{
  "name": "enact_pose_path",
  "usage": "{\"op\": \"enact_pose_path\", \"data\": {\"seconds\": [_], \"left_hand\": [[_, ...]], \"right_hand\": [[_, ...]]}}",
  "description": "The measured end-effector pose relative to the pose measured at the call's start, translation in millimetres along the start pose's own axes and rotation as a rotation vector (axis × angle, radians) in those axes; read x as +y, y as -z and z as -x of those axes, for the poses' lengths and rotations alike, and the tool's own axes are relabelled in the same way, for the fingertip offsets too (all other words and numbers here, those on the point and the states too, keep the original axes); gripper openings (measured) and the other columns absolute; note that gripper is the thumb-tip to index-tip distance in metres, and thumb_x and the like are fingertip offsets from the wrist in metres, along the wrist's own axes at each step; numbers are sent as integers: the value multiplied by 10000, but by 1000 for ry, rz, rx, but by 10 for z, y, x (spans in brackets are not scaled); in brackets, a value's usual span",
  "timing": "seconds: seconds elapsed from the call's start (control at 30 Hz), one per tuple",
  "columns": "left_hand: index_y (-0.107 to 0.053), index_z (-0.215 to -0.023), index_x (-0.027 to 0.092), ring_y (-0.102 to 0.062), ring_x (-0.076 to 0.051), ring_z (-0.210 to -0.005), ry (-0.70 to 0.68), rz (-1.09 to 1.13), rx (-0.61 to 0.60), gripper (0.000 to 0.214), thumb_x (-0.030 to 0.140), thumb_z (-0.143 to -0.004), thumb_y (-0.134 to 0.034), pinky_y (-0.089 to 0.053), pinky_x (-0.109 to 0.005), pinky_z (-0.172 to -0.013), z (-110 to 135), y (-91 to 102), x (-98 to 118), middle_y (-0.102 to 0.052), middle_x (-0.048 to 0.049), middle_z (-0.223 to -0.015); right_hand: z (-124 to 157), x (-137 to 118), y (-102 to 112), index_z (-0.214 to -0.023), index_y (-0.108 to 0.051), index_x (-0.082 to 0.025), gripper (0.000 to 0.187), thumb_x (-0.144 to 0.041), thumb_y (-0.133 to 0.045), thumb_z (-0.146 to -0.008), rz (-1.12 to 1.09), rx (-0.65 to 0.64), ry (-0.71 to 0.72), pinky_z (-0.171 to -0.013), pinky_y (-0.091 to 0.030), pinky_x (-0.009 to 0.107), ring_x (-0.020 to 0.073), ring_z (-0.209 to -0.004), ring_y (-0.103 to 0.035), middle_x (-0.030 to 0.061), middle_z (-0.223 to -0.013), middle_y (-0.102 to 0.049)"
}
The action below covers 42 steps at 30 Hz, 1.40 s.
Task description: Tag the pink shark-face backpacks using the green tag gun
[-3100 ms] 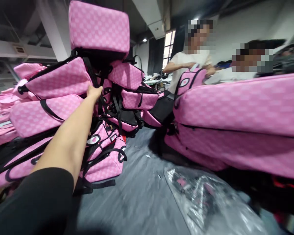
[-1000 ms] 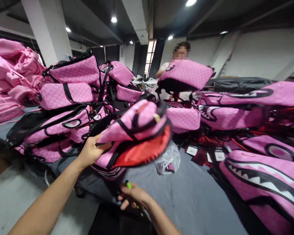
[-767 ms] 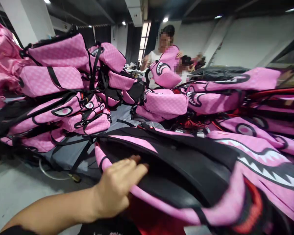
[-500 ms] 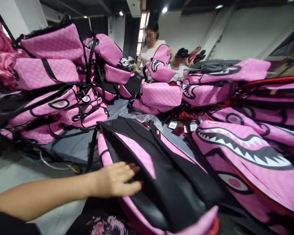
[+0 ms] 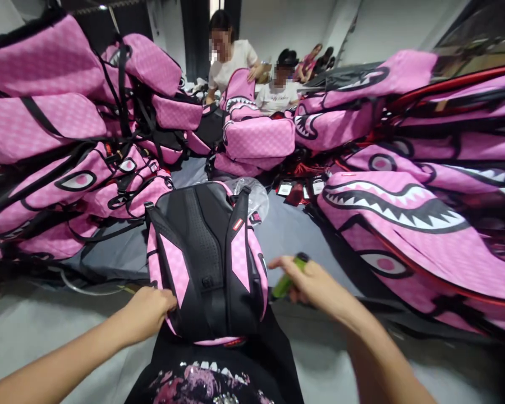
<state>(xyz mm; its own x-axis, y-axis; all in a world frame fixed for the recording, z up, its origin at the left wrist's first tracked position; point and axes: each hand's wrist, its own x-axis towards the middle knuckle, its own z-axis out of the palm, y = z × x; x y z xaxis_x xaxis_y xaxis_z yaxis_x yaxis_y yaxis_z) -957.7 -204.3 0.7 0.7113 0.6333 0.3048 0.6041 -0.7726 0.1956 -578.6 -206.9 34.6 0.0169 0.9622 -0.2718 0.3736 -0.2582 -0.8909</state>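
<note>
A pink and black backpack [image 5: 206, 258] lies back-side up on the grey table [image 5: 294, 230] right in front of me, its black padded panel and straps facing up. My left hand [image 5: 149, 311] is closed on its lower left edge. My right hand [image 5: 309, 280] hovers just right of the backpack, fingers wrapped round a small green lighter-like tool [image 5: 290, 278].
Stacks of pink backpacks [image 5: 63, 140] rise at the left, and shark-mouth pink backpacks [image 5: 404, 213] pile up at the right. A clear plastic bag [image 5: 255, 193] lies behind the backpack. Two people [image 5: 229, 53] work on backpacks at the far end. Hang tags [image 5: 303, 188] lie mid-table.
The backpack has been pulled off the left pile and laid flat, back up, in front of me. My left hand shifted to its lower left edge. My right hand came back into view.
</note>
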Motion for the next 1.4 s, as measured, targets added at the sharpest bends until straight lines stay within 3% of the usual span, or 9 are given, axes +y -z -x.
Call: {"op": "enact_pose_path", "data": {"seconds": [0.13, 0.23, 0.43, 0.57, 0.67, 0.83, 1.03, 1.2, 1.4], "left_hand": [[-604, -1280, 182, -614, -323, -1193, -25, -186, 83, 380, 245, -915, -522, -497, -492, -983, -309, -294, 279, -651, -162, -1287], [-338, -1524, 171, -274, -368, -1482, -78, -211, -176, 783, 569, -888, -563, -292, -574, -1174, -385, -818, 347, -320, -196, -1584], [-174, -1572, 307, -154, -349, -1518, -85, -117, -479, 905, 557, -843, -648, -233, -580, -1206, -61, -1327, 178, -135, -132, -1649], [-282, -1544, 293, -285, -371, -1477, -261, -104, -463, 833, 580, -845, -632, -314, -567, -1154, -32, -1315, 68, -300, -161, -1601], [-585, -1312, 195, -533, -282, -1305, -421, -43, -230, 524, 539, -921, -528, -443, -423, -1052, -293, -1201, -45, -589, -151, -1389], [-628, -1186, 108, -492, -284, -1301, -309, -41, 9, 314, 149, -952, -422, -416, -461, -1036, -1396, -834, -267, -627, -176, -1281], [-693, -945, 109, -617, -241, -927, -483, -253, -164, 387, 410, -986, -453, -422, -406, -873, -2616, -794, -338, -696, -139, -969], [-695, -776, 141, -559, -192, -717, -542, -232, -240, 415, 476, -948, -522, -351, -359, -722, -2783, -905, -430, -665, -84, -741], [-672, -736, 152, -499, -213, -909, -396, -377, -102, 583, 619, -956, -400, -346, -447, -951, -2990, -410, -1008, -645, -74, -819]], "right_hand": [[-535, -567, -918, -1190, -657, -160, 401, -416, -422, -989, 0, 44, 442, -496, -457, 213, 131, -547, -594, 24, -717, -688], [-1022, -566, -1367, -1317, -575, -197, 361, -216, -500, -964, 411, 159, 794, -780, -528, 242, 162, -961, -663, 90, -1130, -691], [-777, 234, -1068, -1193, -631, -161, 335, -59, -449, -931, 761, 291, 704, -759, -485, 316, 236, -945, -603, 180, -1146, -636], [-364, 563, -824, -1126, -658, -190, 273, -102, -479, -940, 1145, 539, 624, -713, -410, 336, 227, -801, -555, 119, -933, -667], [-418, 563, -891, -1166, -649, -193, 270, -140, -478, -964, 1077, 581, 692, -845, -390, 377, 254, -991, -556, 129, -1089, -674], [-620, 579, -978, -1172, -659, -209, 276, -158, -474, -973, 1050, 635, 674, -871, -330, 405, 270, -1085, -519, 125, -1158, -675], [-479, 787, -767, -1119, -687, -202, 255, -185, -485, -964, 1048, 687, 589, -904, -301, 430, 263, -955, -519, 107, -964, -689], [-572, 868, -829, -1108, -686, -224, 256, -190, -473, -970, 1010, 758, 613, -913, -305, 409, 231, -919, -519, 78, -926, -689], [-598, 961, -848, -1082, -671, -213, 242, -168, -471, -955, 920, 762, 643, -862, -323, 398, 218, -881, -535, 63, -891, -694]]}}
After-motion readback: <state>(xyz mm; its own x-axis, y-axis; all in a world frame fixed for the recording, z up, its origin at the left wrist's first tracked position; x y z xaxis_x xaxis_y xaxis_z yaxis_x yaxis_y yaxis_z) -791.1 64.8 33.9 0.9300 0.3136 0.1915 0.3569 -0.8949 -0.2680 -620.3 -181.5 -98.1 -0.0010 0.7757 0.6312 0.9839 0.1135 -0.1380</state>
